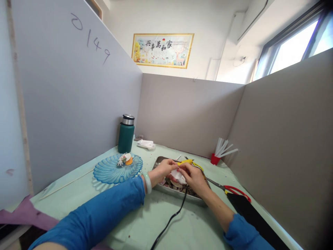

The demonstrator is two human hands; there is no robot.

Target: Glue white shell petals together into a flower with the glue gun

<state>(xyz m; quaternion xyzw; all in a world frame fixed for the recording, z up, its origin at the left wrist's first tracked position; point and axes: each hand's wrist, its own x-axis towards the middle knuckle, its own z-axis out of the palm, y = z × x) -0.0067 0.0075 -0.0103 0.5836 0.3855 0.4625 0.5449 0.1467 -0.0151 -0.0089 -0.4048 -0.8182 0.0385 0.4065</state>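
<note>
Both my hands meet over a metal tray (166,190) on the green-covered table. My left hand (163,170) and my right hand (191,176) are closed together on a small white shell-like piece (179,176), fingers pinching it from either side. A pale bangle sits on my left wrist. Several small shells lie in the tray under my hands. A yellow tool (187,161) lies just behind my fingers, and a black cable (170,218) runs from under my hands toward me.
A blue glass plate (109,172) with a decorated shell sits to the left, a green flask (126,134) behind it. Red-handled scissors (229,189) lie right of the tray, a red cup of white sticks (215,158) farther back. Grey partitions enclose the table.
</note>
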